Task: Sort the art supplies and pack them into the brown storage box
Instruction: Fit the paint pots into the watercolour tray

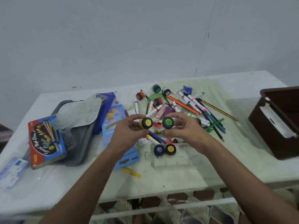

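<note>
My left hand holds a small paint pot with a yellow-labelled black lid above the table. My right hand holds a similar pot with a green-labelled lid right beside it. Under the hands, a purple-lid pot and a yellow-lid pot lie in a clear tray. Several more pots, orange, red, green, white and blue, lie farther back among scattered markers and pencils. The brown storage box stands open at the right edge of the table.
At the left lie a red-and-blue pencil box, a grey pouch with a blue case, and a light blue carton. A yellow crayon lies near the front. A small blue pack sits at the far left edge.
</note>
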Available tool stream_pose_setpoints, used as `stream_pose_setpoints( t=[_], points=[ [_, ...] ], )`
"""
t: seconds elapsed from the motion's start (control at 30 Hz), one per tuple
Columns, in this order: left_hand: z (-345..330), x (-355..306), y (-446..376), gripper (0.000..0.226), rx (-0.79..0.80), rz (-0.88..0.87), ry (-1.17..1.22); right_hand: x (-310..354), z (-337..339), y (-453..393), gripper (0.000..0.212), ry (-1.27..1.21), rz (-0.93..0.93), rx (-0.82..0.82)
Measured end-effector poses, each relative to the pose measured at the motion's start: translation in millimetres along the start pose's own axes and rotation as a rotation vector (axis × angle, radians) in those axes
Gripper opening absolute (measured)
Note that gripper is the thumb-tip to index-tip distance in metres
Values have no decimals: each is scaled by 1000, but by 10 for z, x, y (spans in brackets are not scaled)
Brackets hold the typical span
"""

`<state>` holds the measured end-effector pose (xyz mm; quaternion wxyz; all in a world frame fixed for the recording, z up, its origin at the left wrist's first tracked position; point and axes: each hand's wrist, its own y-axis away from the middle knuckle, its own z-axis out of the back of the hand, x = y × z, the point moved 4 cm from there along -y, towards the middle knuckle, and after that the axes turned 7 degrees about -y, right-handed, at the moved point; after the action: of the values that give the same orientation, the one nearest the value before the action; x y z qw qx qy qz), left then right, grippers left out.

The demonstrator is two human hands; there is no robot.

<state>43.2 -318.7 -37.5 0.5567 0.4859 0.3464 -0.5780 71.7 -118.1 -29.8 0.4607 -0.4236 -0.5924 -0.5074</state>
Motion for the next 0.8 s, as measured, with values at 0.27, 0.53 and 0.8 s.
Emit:
stream_pose_setpoints(
  t=[0.27, 0.53, 0.8],
  points=[
    [-389, 233, 596, 31, -122, -101, -310, -298, 107, 551, 40, 520, 167, -49],
    [-535, 282, 857, 35, -126, -136, -520, -495, 32, 657, 37, 627, 227, -70],
    [-588, 354, 852, 37, -122, -171, -589, -509, 21, 652, 40, 670, 208, -70]
  ],
)
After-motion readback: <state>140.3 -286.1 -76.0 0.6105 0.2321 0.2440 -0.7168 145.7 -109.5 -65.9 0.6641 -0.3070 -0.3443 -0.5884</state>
